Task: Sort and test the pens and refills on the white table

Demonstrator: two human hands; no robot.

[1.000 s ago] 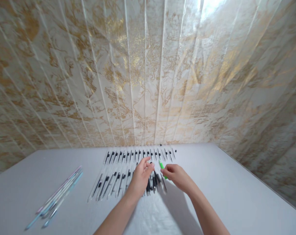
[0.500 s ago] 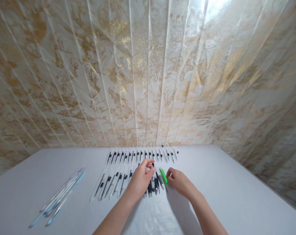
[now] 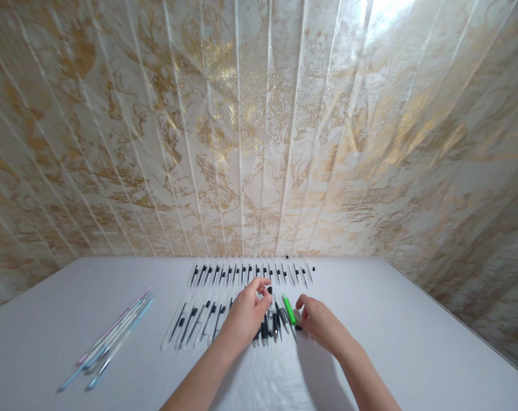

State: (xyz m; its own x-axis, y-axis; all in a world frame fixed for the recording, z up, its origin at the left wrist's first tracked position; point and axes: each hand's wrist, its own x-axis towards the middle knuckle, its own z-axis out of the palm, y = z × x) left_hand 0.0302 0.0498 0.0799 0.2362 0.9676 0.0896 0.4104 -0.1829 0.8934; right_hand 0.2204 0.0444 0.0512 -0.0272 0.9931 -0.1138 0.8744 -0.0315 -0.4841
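Note:
My left hand [image 3: 251, 308] is over the middle of the table, its thumb and fingers curled close together near a black-capped pen [image 3: 270, 292]; what they hold, if anything, is too small to tell. Just right of a green pen [image 3: 288, 309], my right hand [image 3: 319, 319] has its fingers bent, with a small dark piece [image 3: 299, 328] and something pale by the fingertips. Several black and grey pens [image 3: 283, 317] lie between the hands. Partly behind my left arm is a row of clear pen barrels with black parts [image 3: 193, 319].
A farther row of clear and black pen parts [image 3: 229, 275] runs along the back of the white table [image 3: 413, 342]. Pink, white and blue pens [image 3: 109, 338] lie bundled at the left. A gold-patterned curtain [image 3: 259, 142] hangs behind.
The view has shifted slightly. My right hand has moved a little to the right of the green pen, and a small dark piece now shows by its fingers. My left hand keeps its pose.

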